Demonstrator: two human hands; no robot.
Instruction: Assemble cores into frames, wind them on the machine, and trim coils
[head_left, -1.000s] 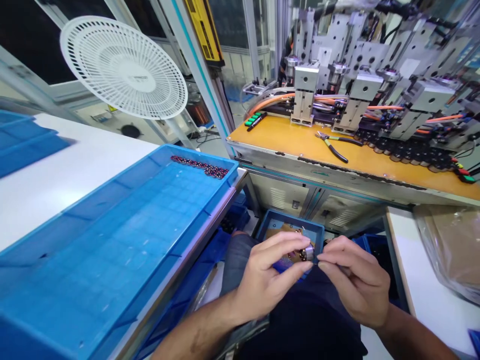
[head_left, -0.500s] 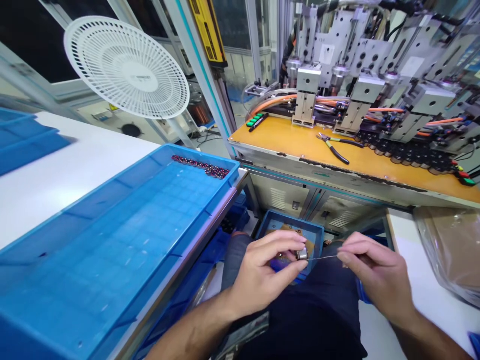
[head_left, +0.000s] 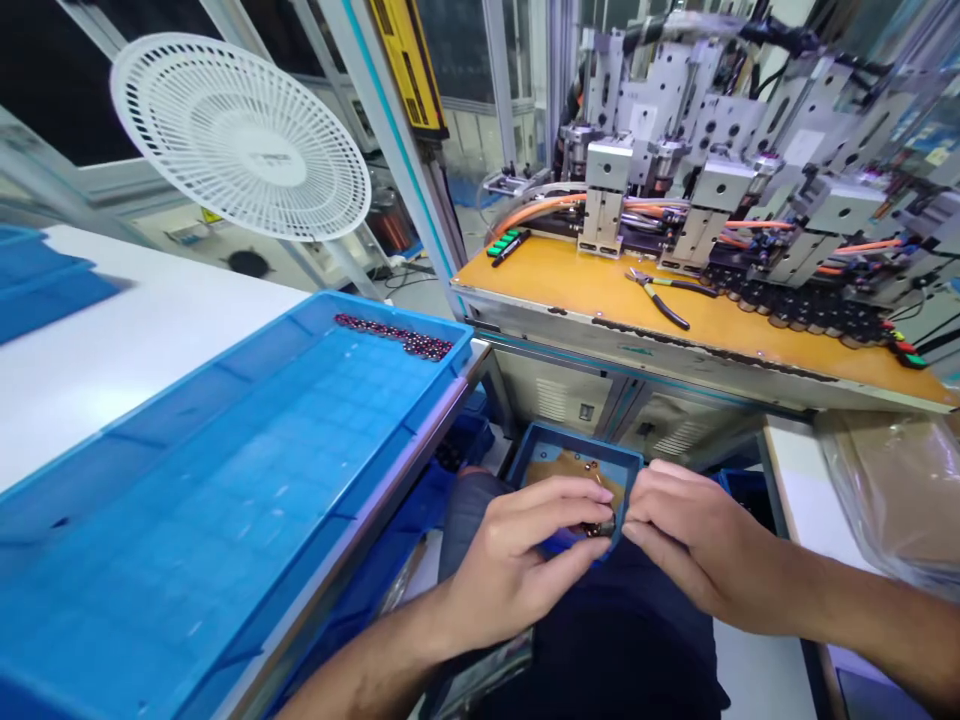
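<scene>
My left hand (head_left: 525, 560) is closed, pinching a small metal cylindrical part (head_left: 604, 524) between thumb and fingers. Beside it, my right hand (head_left: 690, 535) is also closed, its thumb and forefinger pressed together right by the part. Whatever lies in that right pinch is hidden; the thin wire seen earlier does not show now. Beneath both hands is a small blue bin (head_left: 637, 466) with brownish sheet and a few small ring-like pieces inside.
On the left, a long blue tray (head_left: 225, 420) holds rows of small dark-red parts (head_left: 427, 346) at its far end. Pliers (head_left: 660, 300) and a row of black parts (head_left: 802, 305) lie on the orange machine bench (head_left: 540, 272). A white fan (head_left: 247, 140) stands behind; a plastic-wrapped box (head_left: 885, 480) is right.
My right hand has moved left and turned, closing in on the part in my left hand. The wire stretched between the hands is no longer visible. The view has shifted slightly.
</scene>
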